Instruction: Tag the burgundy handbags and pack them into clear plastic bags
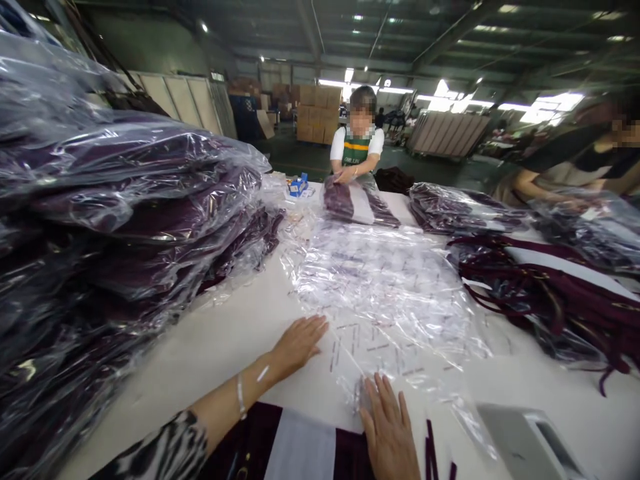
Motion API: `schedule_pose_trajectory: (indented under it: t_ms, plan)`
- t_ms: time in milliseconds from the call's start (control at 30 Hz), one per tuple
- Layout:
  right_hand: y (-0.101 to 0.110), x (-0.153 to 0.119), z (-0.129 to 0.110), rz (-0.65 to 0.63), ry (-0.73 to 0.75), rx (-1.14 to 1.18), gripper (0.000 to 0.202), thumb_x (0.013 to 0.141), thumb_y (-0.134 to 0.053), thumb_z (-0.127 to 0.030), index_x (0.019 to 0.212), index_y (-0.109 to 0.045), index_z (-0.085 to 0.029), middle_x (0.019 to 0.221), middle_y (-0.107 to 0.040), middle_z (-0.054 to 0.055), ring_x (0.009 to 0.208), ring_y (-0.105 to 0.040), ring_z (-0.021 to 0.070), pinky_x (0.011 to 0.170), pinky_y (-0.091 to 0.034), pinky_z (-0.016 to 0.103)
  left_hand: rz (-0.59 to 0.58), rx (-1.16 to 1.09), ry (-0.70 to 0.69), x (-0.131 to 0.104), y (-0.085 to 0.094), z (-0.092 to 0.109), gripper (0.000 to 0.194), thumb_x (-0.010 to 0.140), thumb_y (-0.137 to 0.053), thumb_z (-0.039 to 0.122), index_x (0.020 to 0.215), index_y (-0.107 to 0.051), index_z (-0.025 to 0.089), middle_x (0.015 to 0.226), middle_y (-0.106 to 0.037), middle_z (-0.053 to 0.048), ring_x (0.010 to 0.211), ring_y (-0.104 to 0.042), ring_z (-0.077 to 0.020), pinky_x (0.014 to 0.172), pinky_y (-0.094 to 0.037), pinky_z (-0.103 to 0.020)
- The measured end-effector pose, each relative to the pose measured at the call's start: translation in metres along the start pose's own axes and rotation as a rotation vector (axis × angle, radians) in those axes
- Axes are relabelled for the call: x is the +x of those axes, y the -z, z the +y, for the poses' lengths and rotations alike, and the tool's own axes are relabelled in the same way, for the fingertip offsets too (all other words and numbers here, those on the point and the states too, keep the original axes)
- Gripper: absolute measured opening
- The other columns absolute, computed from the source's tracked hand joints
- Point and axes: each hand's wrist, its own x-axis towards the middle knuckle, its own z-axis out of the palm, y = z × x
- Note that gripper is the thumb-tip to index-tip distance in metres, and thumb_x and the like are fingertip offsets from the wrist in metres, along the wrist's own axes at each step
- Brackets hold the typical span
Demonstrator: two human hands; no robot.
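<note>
My left hand (299, 343) is stretched out over the white table, fingers extended, beside the near edge of a clear plastic bag (385, 347) with printed marks. Lower right, my right hand (387, 420) lies flat with fingers spread, touching the near left corner of that bag. Below my hands, at the bottom edge, is a folded dark maroon garment (260, 433) with a pale grey strip (303, 447) down its middle; its lower part is out of frame. Beyond the near bag, more clear plastic bags (380, 267) lie flat in a layered stack.
A tall pile of bagged maroon garments (140, 220) rises at the left. Unbagged maroon garments with straps (555, 287) lie at the right, near a grey-white device (530, 433). Across the table a co-worker (357, 143) handles a bagged garment (360, 202); another person (575, 160) works at far right.
</note>
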Motion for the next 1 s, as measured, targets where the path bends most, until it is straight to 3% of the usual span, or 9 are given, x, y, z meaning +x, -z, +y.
schedule_pose_trajectory:
  t_ms: [67, 167, 300, 533, 633, 700, 767, 900, 1000]
  plan:
    - [-0.009, -0.003, 0.003, 0.024, -0.014, 0.001, 0.066, 0.096, -0.045, -0.042, 0.156, -0.019, -0.035, 0.15, -0.046, 0.008, 0.132, -0.05, 0.0346, 0.109, -0.035, 0.057, -0.011, -0.081, 0.008, 0.045, -0.013, 0.012, 0.043, 0.086, -0.066, 0.026, 0.128, -0.057, 0.025, 0.141, -0.056, -0.009, 0.13, -0.048, -0.0272, 0.107, -0.036, -0.042]
    - [-0.021, -0.008, 0.01, 0.044, -0.038, -0.014, 0.064, 0.097, -0.04, -0.043, 0.156, -0.018, -0.034, 0.146, -0.051, 0.01, 0.129, -0.053, 0.0344, 0.109, -0.035, 0.057, 0.048, -0.12, 0.101, 0.078, -0.028, 0.017, 0.012, 0.087, -0.064, 0.027, 0.096, -0.066, 0.019, 0.111, -0.068, -0.01, 0.109, -0.057, -0.0282, 0.094, -0.041, -0.042]
    - [-0.027, -0.012, 0.022, 0.043, 0.098, -0.095, 0.059, 0.096, -0.045, -0.046, 0.152, -0.034, -0.03, 0.143, -0.055, 0.009, 0.124, -0.058, 0.0318, 0.107, -0.038, 0.05, 0.114, -0.203, 0.184, 0.084, -0.024, 0.006, 0.015, 0.092, -0.054, 0.029, 0.084, -0.061, 0.019, 0.089, -0.067, -0.004, 0.087, -0.06, -0.0195, 0.078, -0.043, -0.031]
    - [-0.021, -0.01, 0.026, 0.049, 0.187, -0.188, 0.051, 0.093, -0.052, -0.043, 0.138, -0.053, -0.021, 0.143, -0.055, 0.009, 0.124, -0.057, 0.0307, 0.104, -0.04, 0.047, 0.174, -0.228, 0.236, 0.069, 0.016, -0.011, 0.022, 0.095, -0.045, 0.033, 0.083, -0.059, 0.021, 0.08, -0.065, 0.003, 0.075, -0.06, -0.0138, 0.069, -0.043, -0.024]
    - [-0.019, -0.008, 0.021, 0.065, 0.177, -0.184, 0.049, 0.092, -0.053, -0.042, 0.136, -0.054, -0.02, 0.142, -0.055, 0.01, 0.123, -0.058, 0.0301, 0.104, -0.038, 0.048, 0.234, -0.159, 0.283, 0.077, 0.022, -0.021, 0.015, 0.093, -0.05, 0.031, 0.094, -0.062, 0.022, 0.097, -0.068, -0.002, 0.094, -0.061, -0.0194, 0.085, -0.043, -0.03]
    - [-0.018, -0.006, 0.019, 0.079, 0.16, -0.172, 0.048, 0.092, -0.053, -0.041, 0.135, -0.054, -0.02, 0.141, -0.057, 0.01, 0.123, -0.058, 0.0302, 0.105, -0.038, 0.048, 0.281, -0.114, 0.317, 0.09, 0.02, -0.03, 0.022, 0.09, -0.055, 0.026, 0.111, -0.06, 0.021, 0.121, -0.063, -0.008, 0.117, -0.053, -0.0243, 0.1, -0.037, -0.036]
    - [-0.016, -0.004, 0.018, 0.082, 0.153, -0.162, 0.047, 0.092, -0.055, -0.039, 0.135, -0.055, -0.02, 0.14, -0.057, 0.009, 0.123, -0.058, 0.0297, 0.105, -0.038, 0.047, 0.293, -0.086, 0.345, 0.106, 0.014, -0.04, 0.031, 0.085, -0.06, 0.02, 0.116, -0.06, 0.021, 0.13, -0.058, -0.01, 0.126, -0.047, -0.026, 0.104, -0.034, -0.037]
    - [-0.011, -0.001, 0.018, 0.082, 0.158, -0.153, 0.045, 0.091, -0.057, -0.036, 0.134, -0.056, -0.022, 0.138, -0.06, 0.007, 0.121, -0.059, 0.0278, 0.104, -0.04, 0.044, 0.278, -0.066, 0.43, 0.133, 0.008, -0.059, 0.007, 0.084, -0.059, 0.02, 0.085, -0.065, 0.019, 0.097, -0.067, -0.008, 0.099, -0.059, -0.0246, 0.088, -0.042, -0.035]
    - [-0.006, 0.002, 0.013, 0.047, 0.127, -0.152, 0.045, 0.091, -0.056, -0.034, 0.134, -0.055, -0.023, 0.139, -0.058, 0.006, 0.124, -0.058, 0.0275, 0.106, -0.039, 0.045, 0.277, -0.076, 0.48, 0.148, 0.02, -0.072, 0.021, 0.09, -0.052, 0.031, 0.076, -0.062, 0.018, 0.075, -0.064, -0.002, 0.077, -0.06, -0.0192, 0.072, -0.044, -0.029]
